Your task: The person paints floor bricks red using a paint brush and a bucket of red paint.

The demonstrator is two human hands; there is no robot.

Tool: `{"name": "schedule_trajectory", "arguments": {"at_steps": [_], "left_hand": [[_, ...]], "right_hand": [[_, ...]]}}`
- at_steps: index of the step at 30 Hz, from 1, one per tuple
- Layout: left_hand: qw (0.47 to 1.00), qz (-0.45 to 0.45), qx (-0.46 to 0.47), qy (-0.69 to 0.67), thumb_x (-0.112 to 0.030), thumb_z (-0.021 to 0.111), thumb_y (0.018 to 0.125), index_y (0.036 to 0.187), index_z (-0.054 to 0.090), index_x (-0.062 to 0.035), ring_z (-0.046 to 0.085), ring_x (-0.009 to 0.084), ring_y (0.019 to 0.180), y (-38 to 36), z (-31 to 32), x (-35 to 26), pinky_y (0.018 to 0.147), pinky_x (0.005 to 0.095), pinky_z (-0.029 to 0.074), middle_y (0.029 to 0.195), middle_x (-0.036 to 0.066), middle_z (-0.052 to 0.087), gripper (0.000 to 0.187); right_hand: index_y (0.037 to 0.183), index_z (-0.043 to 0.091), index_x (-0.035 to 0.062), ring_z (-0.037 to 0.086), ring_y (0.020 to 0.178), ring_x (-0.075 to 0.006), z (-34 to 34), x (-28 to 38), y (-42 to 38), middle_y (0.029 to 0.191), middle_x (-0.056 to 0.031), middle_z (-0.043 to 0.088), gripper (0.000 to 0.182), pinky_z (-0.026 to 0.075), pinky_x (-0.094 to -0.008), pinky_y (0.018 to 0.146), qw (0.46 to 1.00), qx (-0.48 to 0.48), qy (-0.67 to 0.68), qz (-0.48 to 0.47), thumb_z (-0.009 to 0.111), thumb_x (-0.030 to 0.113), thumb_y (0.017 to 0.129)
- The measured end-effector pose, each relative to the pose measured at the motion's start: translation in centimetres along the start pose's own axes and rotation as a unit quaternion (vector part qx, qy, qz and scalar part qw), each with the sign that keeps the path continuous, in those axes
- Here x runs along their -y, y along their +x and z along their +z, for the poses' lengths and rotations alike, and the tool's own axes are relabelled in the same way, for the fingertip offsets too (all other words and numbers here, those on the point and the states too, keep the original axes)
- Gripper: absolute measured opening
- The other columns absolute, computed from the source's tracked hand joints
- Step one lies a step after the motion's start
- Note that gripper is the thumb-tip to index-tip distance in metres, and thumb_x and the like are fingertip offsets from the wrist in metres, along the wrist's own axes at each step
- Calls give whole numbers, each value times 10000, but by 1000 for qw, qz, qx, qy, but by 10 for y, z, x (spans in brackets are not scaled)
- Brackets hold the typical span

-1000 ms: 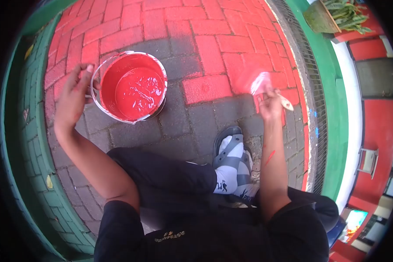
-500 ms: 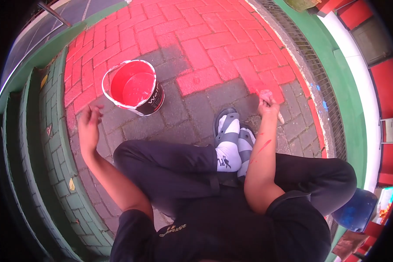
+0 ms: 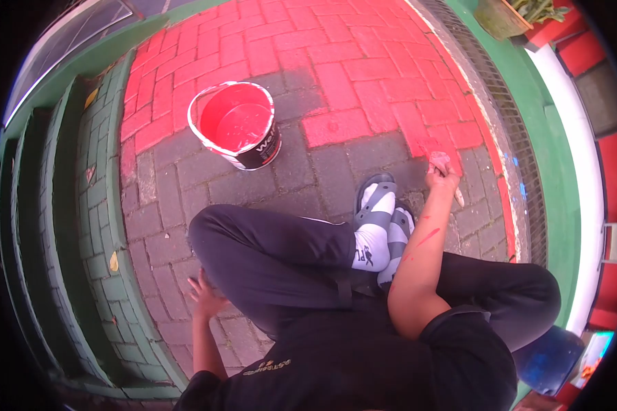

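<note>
Brick paving (image 3: 233, 192) supports red-paint bucket (image 3: 262, 151). I observe right grip (image 3: 443, 177) clasping paintbrush (image 3: 458, 197); left grip (image 3: 207, 296) released, splayed beside leg (image 3: 267, 243).

The bucket (image 3: 259, 148) stands on the paving (image 3: 291, 198) left of the sandals (image 3: 375, 217), what seems a brush (image 3: 459, 198) right of them.

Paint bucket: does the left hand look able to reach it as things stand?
Probably yes: the left hand, seemingly empty, is beside the bent left knee, and unpainted pavers leave a way around it to the bucket.
</note>
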State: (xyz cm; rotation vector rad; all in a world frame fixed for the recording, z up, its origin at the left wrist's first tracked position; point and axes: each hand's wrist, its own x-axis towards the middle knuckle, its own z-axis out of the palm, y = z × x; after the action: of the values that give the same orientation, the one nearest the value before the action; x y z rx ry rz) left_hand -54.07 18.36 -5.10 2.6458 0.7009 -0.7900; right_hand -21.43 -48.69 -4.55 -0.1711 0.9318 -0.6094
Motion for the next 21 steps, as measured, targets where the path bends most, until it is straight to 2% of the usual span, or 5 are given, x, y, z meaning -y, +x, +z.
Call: {"name": "schedule_trajectory", "arguments": {"at_steps": [4, 7, 13, 14, 21], "left_hand": [[985, -135, 97, -41, -379, 801, 733, 1538, -98, -209, -274, 493, 1390, -11, 17, -49, 1026, 785, 76, 1503, 148, -393, 1218], [975, -161, 119, -97, -448, 824, 690, 1521, -153, -289, -305, 499, 1374, -3, 23, -45, 984, 819, 72, 1497, 129, -411, 1292], [958, -246, 68, -129, -487, 853, 629, 1497, -177, -392, -289, 498, 1383, -8, -3, -73, 1014, 792, 100, 1492, 117, -422, 1350], [960, -246, 71, -116, -526, 793, 693, 1494, -190, -390, -304, 493, 1378, -9, -3, -73, 1000, 806, 74, 1503, 88, -414, 1275], [959, -226, 140, -99, -493, 722, 765, 1435, -10, -319, -81, 423, 1306, 19, -148, -159, 1000, 710, 158, 1414, 86, -155, 1008]], "right_hand": [[1133, 625, 18, 639, 1090, -292, 28, -44, -22, 1161, -115, 667, 275, 486, -503, 972, 999, 19, -31, 32, 478, 117, 922], [1131, 627, 18, 634, 1093, -278, 61, -87, -63, 1165, -109, 665, 272, 477, -485, 982, 995, 38, -71, 53, 488, 112, 917], [1183, 558, -37, 628, 1071, -285, 175, -193, -112, 1129, -127, 645, 304, 509, -455, 939, 969, 166, -132, 128, 545, 31, 887], [1194, 553, -35, 628, 1068, -286, 203, -210, -124, 1137, -129, 642, 313, 509, -448, 939, 957, 208, -136, 147, 548, 29, 887], [887, 609, 86, 664, 924, -200, 274, -250, -219, 990, -93, 689, 70, 556, -370, 808, 868, 397, -278, 108, 637, 30, 855]]}}
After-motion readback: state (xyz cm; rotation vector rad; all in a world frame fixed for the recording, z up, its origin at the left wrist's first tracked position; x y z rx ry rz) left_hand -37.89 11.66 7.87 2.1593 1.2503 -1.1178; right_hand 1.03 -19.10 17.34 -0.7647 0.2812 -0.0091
